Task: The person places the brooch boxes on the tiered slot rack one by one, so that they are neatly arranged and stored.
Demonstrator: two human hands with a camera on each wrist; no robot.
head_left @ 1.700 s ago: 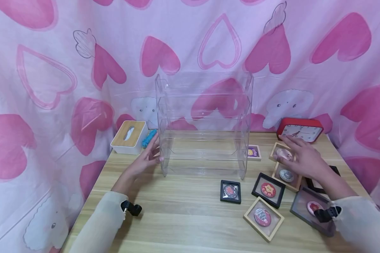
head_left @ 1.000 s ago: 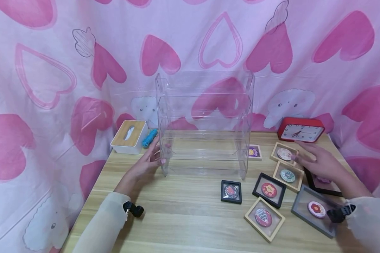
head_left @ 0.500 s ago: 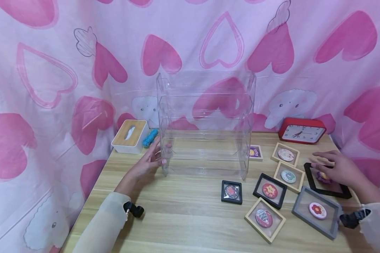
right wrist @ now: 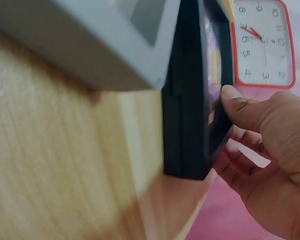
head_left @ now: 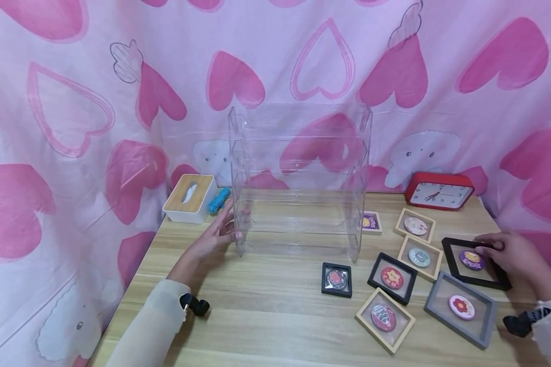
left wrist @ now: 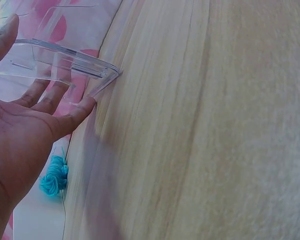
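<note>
In the head view, a clear acrylic display rack [head_left: 298, 232] with stepped tiers stands at the back middle of the table. My left hand [head_left: 213, 232] rests along its left side, fingers extended and thumb near the front edge. At the right, my right hand [head_left: 514, 252] pinches the far right edge of a large black display frame [head_left: 453, 265] holding a purple and yellow badge. In the right wrist view the thumb is on the black frame [right wrist: 190, 125], with the other fingers at its outer side. A grey frame [head_left: 461, 329] with a flower badge lies just in front.
Several more badge frames lie on the right half, including a small black frame [head_left: 336, 280], a wooden frame [head_left: 385, 320] and another black frame [head_left: 392, 278]. A red clock [head_left: 439, 191] stands behind them. A tissue box [head_left: 190, 199] and blue yarn [head_left: 219, 201] sit at the back left.
My right hand has moved from above the wooden frames near the clock, rightward and down to the large black frame, and now holds its edge. My left hand stays at the rack.
</note>
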